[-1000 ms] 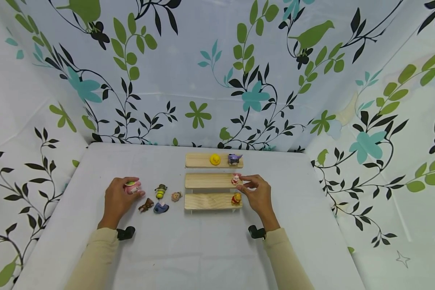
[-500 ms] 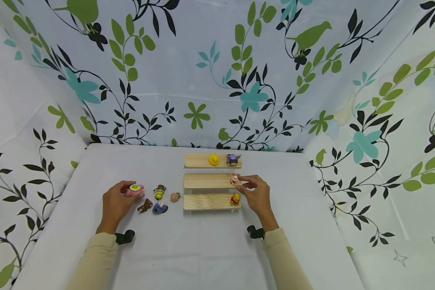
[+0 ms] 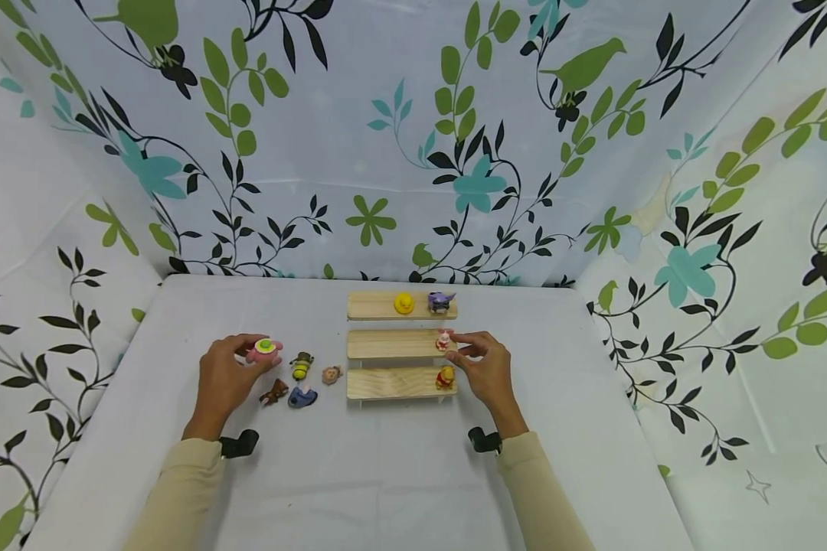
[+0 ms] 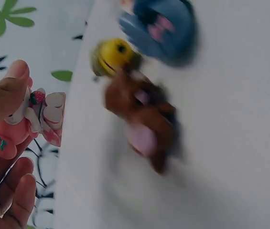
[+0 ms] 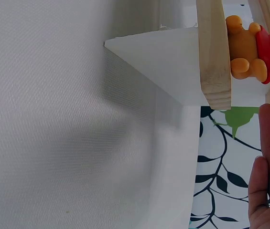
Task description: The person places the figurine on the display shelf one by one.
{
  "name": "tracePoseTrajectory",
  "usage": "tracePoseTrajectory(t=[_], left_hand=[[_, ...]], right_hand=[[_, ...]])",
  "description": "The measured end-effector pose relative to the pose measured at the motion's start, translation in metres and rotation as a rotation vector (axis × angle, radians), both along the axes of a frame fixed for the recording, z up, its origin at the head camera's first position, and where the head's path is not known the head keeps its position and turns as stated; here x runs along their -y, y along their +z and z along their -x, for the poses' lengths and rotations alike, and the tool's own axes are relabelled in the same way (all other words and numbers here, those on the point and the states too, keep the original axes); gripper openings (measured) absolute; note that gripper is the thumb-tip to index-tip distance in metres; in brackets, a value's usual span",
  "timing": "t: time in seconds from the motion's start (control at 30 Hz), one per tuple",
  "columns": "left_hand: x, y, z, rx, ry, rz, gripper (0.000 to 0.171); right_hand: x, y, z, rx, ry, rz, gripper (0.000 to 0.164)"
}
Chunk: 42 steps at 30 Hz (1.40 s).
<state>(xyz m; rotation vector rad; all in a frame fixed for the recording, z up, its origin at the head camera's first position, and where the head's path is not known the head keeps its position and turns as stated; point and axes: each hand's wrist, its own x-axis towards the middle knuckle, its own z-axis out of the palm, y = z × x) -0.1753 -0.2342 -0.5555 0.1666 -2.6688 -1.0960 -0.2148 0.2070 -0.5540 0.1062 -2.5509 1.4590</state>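
My left hand (image 3: 222, 383) pinches a pink figurine (image 3: 266, 351) between thumb and fingers, raised left of the loose toys; a green-and-yellow round part faces the head camera. The left wrist view shows its white ears and a strawberry (image 4: 37, 98). My right hand (image 3: 488, 371) is at the right end of the middle wooden shelf (image 3: 393, 344), with thumb and index finger at a small pink-and-white figurine (image 3: 444, 339), apparently pinching it. Below, an orange bear figurine in red (image 3: 445, 377) lies or sits on the front shelf (image 3: 393, 384); the right wrist view shows this bear (image 5: 244, 50) closely.
The back shelf (image 3: 372, 306) bears a yellow round figurine (image 3: 403, 303) and a purple one (image 3: 439, 303). Between left hand and shelves lie a yellow-and-green bee-like figurine (image 3: 302, 366), a brown one (image 3: 273, 392), a blue one (image 3: 302, 397) and a small beige one (image 3: 331, 374).
My left hand has turned the pink figurine so its green-and-yellow part faces the head camera, then shifted it slightly up and right. My right hand has stayed at the middle shelf.
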Motion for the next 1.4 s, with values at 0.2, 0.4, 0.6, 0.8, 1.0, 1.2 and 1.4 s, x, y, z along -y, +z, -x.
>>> tracePoseTrajectory(t=[0.2, 0.4, 0.6, 0.8, 1.0, 1.2, 1.4], left_hand=[[-0.025, 0.036, 0.015, -0.048, -0.063, 0.006, 0.051], [-0.047, 0.062, 0.03, -0.13, -0.127, -0.006, 0.049], [-0.066, 0.081, 0.04, -0.151, -0.172, -0.01, 0.051], [-0.08, 0.091, 0.051, -0.206, -0.232, -0.012, 0.05], [-0.095, 0.097, 0.061, -0.223, -0.264, -0.026, 0.049], [-0.11, 0.099, 0.071, -0.242, -0.285, -0.013, 0.047], [-0.121, 0.092, 0.079, -0.243, -0.293, -0.023, 0.045]], right_hand=[[-0.001, 0.0, 0.0, 0.011, -0.006, 0.006, 0.032], [-0.001, 0.0, 0.001, 0.026, -0.01, 0.01, 0.032], [-0.001, -0.002, 0.001, -0.005, 0.001, 0.001, 0.033], [-0.002, -0.003, 0.002, -0.044, 0.023, 0.018, 0.033], [-0.002, -0.003, 0.002, -0.037, 0.023, 0.034, 0.032], [-0.002, -0.001, 0.0, -0.01, 0.006, 0.034, 0.031], [-0.002, -0.002, 0.001, 0.006, 0.002, 0.019, 0.031]])
